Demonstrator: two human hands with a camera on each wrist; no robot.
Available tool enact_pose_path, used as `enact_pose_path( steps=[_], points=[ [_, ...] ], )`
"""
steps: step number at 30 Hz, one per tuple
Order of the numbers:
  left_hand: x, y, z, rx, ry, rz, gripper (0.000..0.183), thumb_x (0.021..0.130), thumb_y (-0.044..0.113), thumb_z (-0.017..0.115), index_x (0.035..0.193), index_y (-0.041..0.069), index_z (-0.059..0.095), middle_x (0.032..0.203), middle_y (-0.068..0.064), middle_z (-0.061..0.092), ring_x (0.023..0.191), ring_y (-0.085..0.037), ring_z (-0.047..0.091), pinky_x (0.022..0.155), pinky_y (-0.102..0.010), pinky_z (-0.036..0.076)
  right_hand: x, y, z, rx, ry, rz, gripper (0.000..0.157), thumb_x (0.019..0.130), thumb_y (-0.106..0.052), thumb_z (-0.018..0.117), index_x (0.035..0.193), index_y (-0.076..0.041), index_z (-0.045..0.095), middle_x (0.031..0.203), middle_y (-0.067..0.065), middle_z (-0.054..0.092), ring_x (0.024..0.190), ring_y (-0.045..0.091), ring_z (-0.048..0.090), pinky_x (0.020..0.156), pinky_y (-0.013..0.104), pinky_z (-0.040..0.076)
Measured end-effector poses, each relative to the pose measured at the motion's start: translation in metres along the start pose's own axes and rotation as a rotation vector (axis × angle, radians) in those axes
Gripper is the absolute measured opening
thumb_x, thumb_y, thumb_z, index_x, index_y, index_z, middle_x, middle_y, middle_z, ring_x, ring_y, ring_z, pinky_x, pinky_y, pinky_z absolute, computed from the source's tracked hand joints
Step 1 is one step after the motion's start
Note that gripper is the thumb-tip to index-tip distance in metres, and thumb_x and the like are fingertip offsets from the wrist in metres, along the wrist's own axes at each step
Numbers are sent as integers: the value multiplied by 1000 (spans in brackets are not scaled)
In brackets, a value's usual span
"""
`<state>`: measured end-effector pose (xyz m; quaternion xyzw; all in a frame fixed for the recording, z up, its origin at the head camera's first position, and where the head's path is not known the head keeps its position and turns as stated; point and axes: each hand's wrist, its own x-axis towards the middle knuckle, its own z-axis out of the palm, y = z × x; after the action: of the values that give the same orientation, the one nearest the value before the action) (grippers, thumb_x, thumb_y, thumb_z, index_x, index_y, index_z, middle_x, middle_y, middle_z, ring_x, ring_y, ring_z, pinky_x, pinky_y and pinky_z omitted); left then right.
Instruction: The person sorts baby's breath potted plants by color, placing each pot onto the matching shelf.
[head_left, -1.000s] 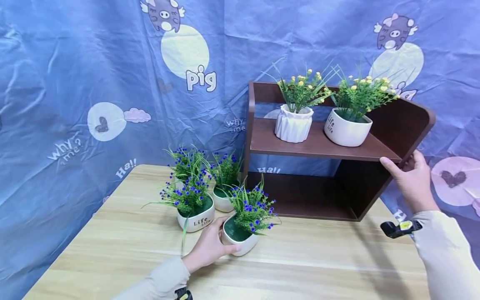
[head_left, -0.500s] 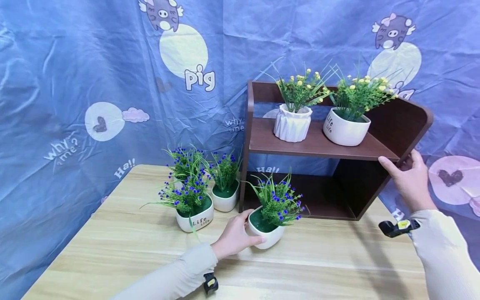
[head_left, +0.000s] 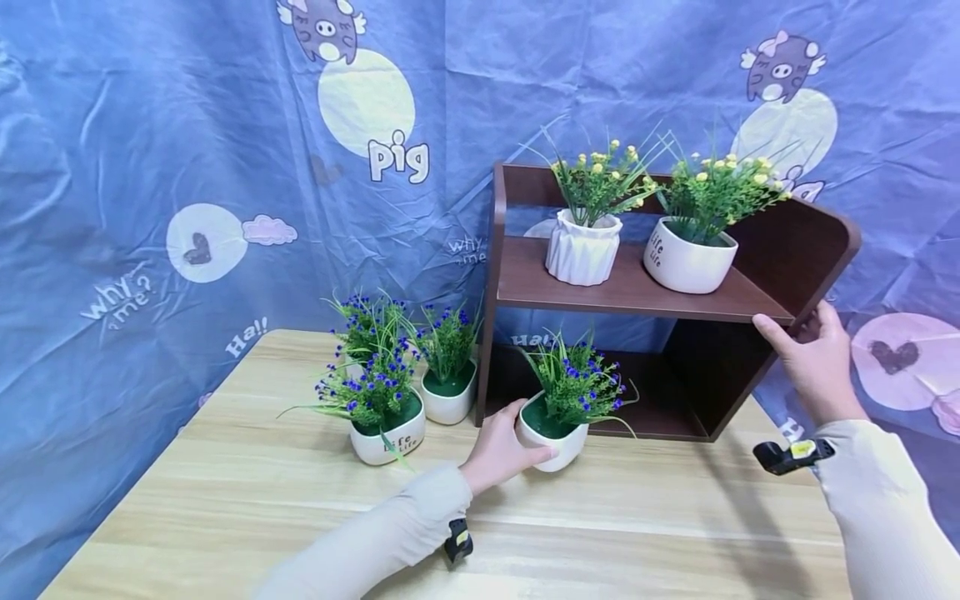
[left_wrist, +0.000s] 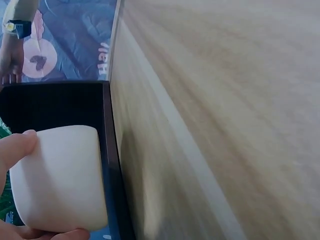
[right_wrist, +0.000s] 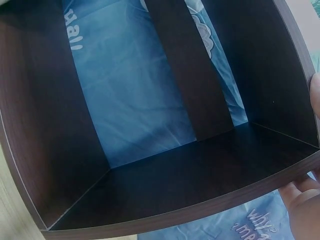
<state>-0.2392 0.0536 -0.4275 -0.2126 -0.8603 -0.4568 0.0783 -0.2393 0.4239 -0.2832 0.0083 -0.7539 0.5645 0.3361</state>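
Observation:
My left hand (head_left: 501, 448) grips a white potted plant (head_left: 557, 450) with blue flowers, fingers and thumb around the pot. This pot is just before the lower compartment of a dark brown two-tier shelf (head_left: 637, 305). In the left wrist view, the pot's pale underside (left_wrist: 60, 180) faces the camera, with the thumb (left_wrist: 20, 145) on its edge. At the shelf's right side, my right hand (head_left: 816, 362) holds the panel, thumb at the front edge of the middle board and fingers behind. The right wrist view shows the shelf's lower compartment (right_wrist: 190, 175) from inside.
Several white pots with blue flowers, one a "Life" pot (head_left: 386, 442), stand left of the shelf. A ribbed white pot (head_left: 583, 250) and a rounded "Life" pot (head_left: 690, 258), both yellow-flowered, occupy the upper board. A blue printed cloth (head_left: 225, 125) hangs behind the wooden table (head_left: 247, 500).
My left hand has carried the blue-flowered potted plant rightward and a little away from me, from beside the other pots to before the lower compartment. My right hand keeps its hold on the shelf.

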Motion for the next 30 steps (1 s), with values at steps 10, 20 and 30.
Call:
enact_pose_path(
  steps=[10,20,30],
  points=[
    [18,2,27,-4,122,-51,74,60,39,79,121,9,51,105,-3,61,94,-22,56,78,-30,45,2,2,1,72,-2,9,53,75,-1,67,123,-11,46,100,-7,57,90,1,53,69,5,41],
    [39,15,55,-71,303,-157,74,58,32,81,122,11,50,106,-3,60,96,-22,57,80,-31,46,1,4,2,96,-9,4,52,75,0,67,122,-10,46,99,-6,57,89,1,53,69,5,41],
    [55,20,81,-71,488,-220,75,58,29,81,124,12,49,111,-7,58,93,-27,59,76,-36,48,2,3,0,6,-1,13,52,77,-4,67,123,-13,45,100,-9,56,91,0,51,70,4,40]
  ],
)
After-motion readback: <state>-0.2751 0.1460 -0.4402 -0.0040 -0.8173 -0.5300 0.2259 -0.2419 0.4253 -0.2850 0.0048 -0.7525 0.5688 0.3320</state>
